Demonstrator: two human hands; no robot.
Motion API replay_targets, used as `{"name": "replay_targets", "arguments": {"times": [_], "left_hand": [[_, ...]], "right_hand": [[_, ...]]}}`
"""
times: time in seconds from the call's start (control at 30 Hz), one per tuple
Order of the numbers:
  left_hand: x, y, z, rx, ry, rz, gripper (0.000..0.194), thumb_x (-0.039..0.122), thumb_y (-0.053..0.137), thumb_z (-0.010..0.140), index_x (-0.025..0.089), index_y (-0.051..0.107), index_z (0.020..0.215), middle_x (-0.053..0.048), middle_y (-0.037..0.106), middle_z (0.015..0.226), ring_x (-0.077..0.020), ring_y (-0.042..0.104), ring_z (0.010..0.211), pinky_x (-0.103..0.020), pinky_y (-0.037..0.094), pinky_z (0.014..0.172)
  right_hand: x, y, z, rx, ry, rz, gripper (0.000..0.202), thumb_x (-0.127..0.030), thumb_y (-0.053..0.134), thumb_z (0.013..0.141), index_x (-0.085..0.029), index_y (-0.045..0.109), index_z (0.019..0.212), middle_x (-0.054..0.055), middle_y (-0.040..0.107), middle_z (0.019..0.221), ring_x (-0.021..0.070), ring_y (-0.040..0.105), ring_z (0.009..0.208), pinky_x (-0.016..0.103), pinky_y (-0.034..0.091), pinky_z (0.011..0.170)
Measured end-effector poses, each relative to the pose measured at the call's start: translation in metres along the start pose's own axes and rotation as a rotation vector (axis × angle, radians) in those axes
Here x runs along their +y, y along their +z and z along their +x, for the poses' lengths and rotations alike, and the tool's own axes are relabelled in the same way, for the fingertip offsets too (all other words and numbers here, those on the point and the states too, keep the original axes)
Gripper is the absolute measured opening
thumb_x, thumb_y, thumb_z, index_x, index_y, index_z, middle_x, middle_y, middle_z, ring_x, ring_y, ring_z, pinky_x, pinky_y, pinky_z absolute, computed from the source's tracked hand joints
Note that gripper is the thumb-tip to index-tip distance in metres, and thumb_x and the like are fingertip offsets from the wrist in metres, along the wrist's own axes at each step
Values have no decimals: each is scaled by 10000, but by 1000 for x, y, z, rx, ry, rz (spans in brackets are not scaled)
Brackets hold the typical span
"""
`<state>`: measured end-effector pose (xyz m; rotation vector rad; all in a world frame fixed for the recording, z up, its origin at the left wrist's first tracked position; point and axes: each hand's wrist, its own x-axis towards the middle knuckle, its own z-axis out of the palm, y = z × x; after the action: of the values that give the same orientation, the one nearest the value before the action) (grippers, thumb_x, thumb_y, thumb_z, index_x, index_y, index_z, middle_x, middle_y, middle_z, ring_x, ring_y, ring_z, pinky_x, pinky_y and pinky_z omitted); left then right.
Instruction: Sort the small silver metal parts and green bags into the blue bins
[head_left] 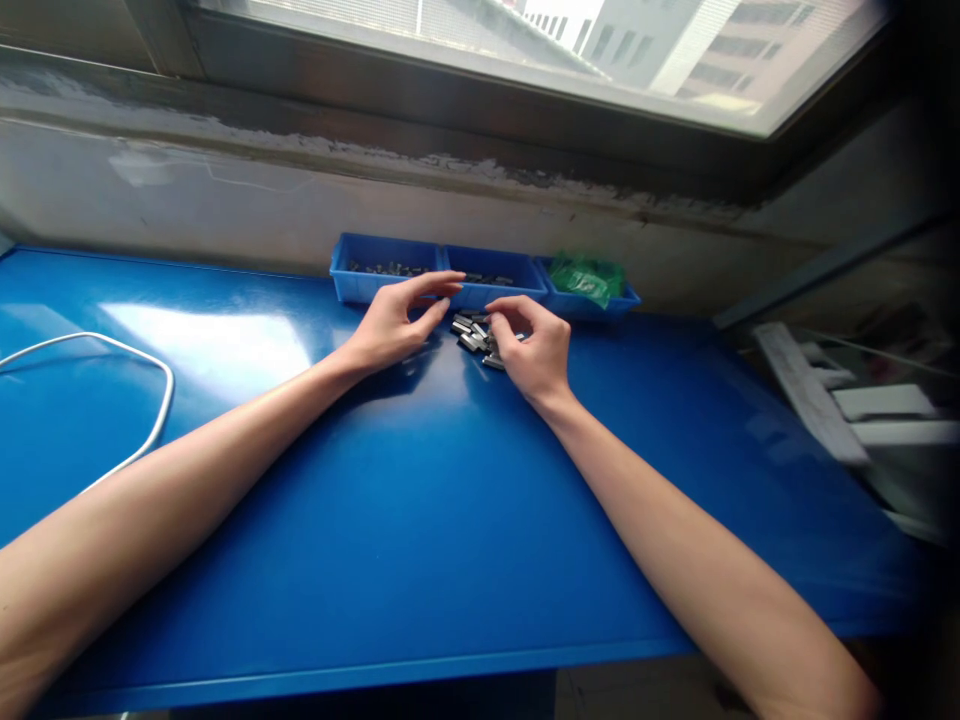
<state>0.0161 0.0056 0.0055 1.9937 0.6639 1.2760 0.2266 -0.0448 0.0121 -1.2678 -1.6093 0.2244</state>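
Note:
A small pile of dark and silvery metal pieces [472, 335] lies on the blue table; their exact kind is too small to tell. My right hand [534, 345] is over the pile's right side, thumb and fingertips pinched together. Whatever may be between those fingertips is too small to make out, and the hand covers part of the pile. To the left of the pile hovers my left hand [397, 318], its thumb and fingers apart with nothing between them. Its fingertips are in front of the middle blue bin [491, 293].
The left blue bin [360, 288] holds small metal parts. A green plastic bag [589, 277] sits in the right bin. A white cable [166, 385] curves across the table [420, 560] at left. White objects [892, 415] stand at the right edge, and a window runs behind.

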Motion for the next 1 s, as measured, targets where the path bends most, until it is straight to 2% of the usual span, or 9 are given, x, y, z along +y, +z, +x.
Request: {"name": "replay_targets", "arguments": {"times": [0.07,0.13,0.23,0.3,0.4,0.53,0.67,0.8,1.0], "left_hand": [[0,3,0,-81,92,162,371,324,595,1007,150,737,1303,-140,749,1308,-279,693,1264,-409,518,1146],[-3,5,0,-173,162,292,373,281,570,1002,154,744,1307,-144,718,1372,-286,657,1321,-429,482,1188],[-8,7,-1,-293,204,417,369,283,575,991,190,756,1299,-123,692,1420,-301,613,1378,-460,462,1209],[-9,7,-2,-320,220,449,334,290,600,979,201,779,1246,-111,726,1366,-297,645,1329,-446,496,1169],[-6,7,-2,-262,208,451,266,278,636,960,182,800,1146,-116,776,1236,-267,716,1167,-386,553,1051],[-1,4,-1,-200,144,446,202,255,644,944,162,809,1014,-98,790,1065,-229,732,981,-327,562,896],[-3,3,-1,-155,36,423,195,271,690,910,158,804,1020,-66,785,937,-181,711,790,-275,543,740],[-5,3,-2,-117,4,398,226,293,692,913,150,793,1056,-77,796,962,-187,734,797,-277,568,761],[-3,4,-4,-94,82,398,195,278,668,932,144,789,1006,-90,791,996,-198,759,840,-286,577,783]], "right_hand": [[2,1,1,52,42,18,130,-209,632,864,-223,760,883,14,787,821,209,726,721,337,571,715],[5,2,2,77,76,45,126,-219,633,861,-229,757,877,16,787,823,217,739,743,345,583,728],[9,3,3,80,102,90,122,-239,636,858,-236,755,880,19,789,837,224,750,769,351,593,731],[10,3,3,73,108,114,121,-249,641,855,-235,758,882,19,787,832,222,747,759,352,593,723],[11,4,2,59,120,136,120,-264,648,856,-233,760,885,18,781,821,218,740,745,351,593,718],[9,3,2,52,128,145,106,-256,652,852,-232,753,877,19,778,819,218,740,753,354,597,730],[9,3,3,45,126,140,102,-243,651,849,-233,750,872,15,772,806,214,736,741,353,591,724],[8,3,3,31,130,153,102,-237,653,841,-230,752,866,15,774,802,217,742,756,355,591,739],[6,2,3,17,134,146,106,-252,648,838,-229,748,867,18,777,816,214,737,766,349,590,745]]}}
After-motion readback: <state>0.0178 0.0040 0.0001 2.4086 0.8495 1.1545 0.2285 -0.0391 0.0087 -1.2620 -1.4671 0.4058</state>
